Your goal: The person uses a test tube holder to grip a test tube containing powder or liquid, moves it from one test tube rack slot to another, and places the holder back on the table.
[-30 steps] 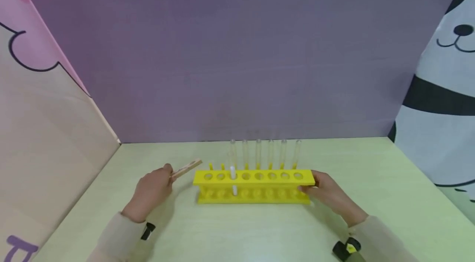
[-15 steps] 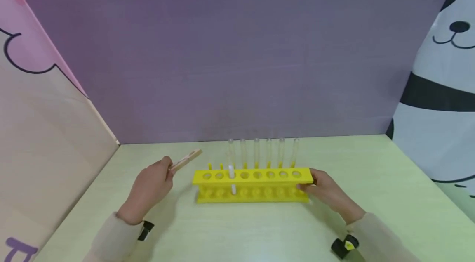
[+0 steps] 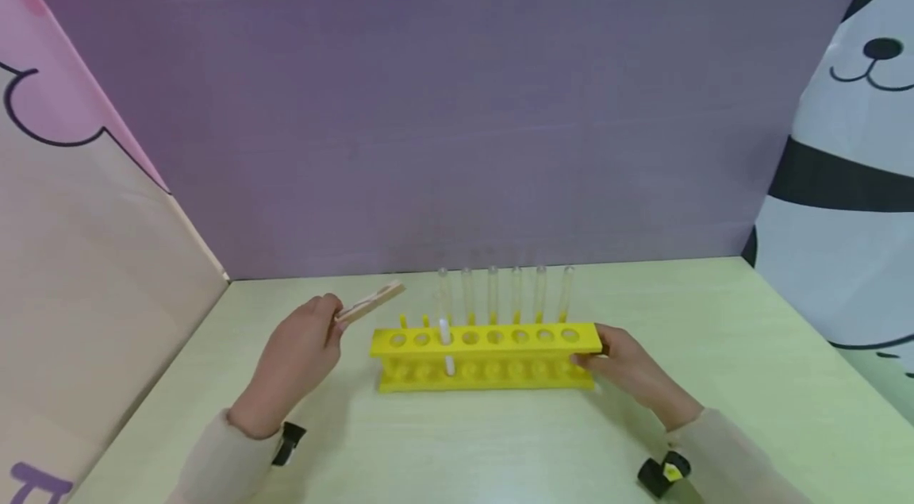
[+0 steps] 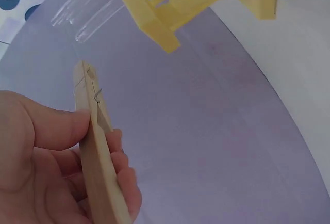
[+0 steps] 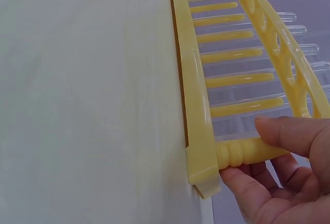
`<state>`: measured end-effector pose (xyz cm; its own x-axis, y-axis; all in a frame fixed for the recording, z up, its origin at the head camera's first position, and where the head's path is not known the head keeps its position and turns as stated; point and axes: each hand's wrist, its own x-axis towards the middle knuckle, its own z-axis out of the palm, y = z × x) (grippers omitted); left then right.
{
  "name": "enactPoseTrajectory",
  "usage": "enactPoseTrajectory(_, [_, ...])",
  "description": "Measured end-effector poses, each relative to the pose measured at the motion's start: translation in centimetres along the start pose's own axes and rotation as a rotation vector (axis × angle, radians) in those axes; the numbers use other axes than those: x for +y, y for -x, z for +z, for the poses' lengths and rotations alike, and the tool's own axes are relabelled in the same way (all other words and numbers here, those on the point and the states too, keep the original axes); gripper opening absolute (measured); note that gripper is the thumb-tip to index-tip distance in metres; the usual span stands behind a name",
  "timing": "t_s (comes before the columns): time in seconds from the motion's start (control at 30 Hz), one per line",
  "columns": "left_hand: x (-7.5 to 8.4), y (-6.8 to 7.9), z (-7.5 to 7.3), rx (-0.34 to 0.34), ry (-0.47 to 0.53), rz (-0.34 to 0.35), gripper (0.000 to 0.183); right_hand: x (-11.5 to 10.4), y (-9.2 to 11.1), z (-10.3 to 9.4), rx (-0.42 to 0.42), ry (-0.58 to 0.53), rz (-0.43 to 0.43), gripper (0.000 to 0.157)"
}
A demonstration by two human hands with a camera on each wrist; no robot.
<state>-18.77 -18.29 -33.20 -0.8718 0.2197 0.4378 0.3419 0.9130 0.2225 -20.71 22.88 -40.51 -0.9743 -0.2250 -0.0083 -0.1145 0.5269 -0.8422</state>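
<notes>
In the head view my left hand grips a wooden test tube holder by its handle, its tip pointing up and right. The left wrist view shows thumb and curled fingers round the holder, with a small metal spring near its far end. A yellow test tube rack stands to the right of the tip, apart from it. My right hand holds the rack's right end, thumb and fingers round its ribbed end post. A narrow white tube-like piece stands in a hole left of centre.
Several clear test tubes sit upside down on pegs along the rack's back; two pegs at the left are bare. The pale wooden table ends at a purple backdrop. A patterned panel borders the left side.
My left hand has lifted the test tube holder a little and moved it right, closer to the rack's left end. The right hand stays on the rack, which keeps its place.
</notes>
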Motion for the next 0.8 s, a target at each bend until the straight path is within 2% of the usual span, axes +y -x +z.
enactPoseTrajectory(0.27, [1.2,-0.3,0.0,0.047,0.034,0.022,0.012,0.0,0.0,0.1,0.002,-0.010,0.009,0.038])
enactPoseTrajectory(0.5, [1.9,-0.7,-0.1,0.062,0.052,0.033,0.012,0.0,0.0,0.1,0.004,-0.016,0.013,0.037])
enactPoseTrajectory(0.8, [3.0,-0.8,-0.1,0.094,0.030,0.087,0.014,0.2,0.0,0.1,0.012,-0.006,-0.008,0.037])
